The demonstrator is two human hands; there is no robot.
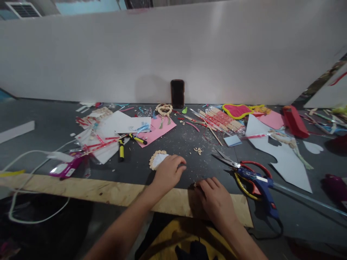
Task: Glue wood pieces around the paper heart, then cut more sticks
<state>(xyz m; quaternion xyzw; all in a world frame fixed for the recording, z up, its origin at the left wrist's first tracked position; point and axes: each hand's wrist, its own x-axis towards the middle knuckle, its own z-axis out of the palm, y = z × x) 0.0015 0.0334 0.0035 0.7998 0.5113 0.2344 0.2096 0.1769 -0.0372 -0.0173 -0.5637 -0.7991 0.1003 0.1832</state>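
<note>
Prob. at the bead-picking step for the white disc w/ bumpy tan rim (pixel 158 161), so likely calling next for a light, exact pinch on one bit from the loose beads (pixel 197 150) on the desk (pixel 135 162). Lying just beside the L hand (pixel 170 169) and partly hidden by it, well apart from the R hand (pixel 214 196); can't tell if touched. Curled at L to a narrow thumb-finger gap, showing nothing inside; bunched at R by a tiny pale bit (pixel 195 184) near the wooden strip (pixel 108 192), can't tell if gripped.
</note>
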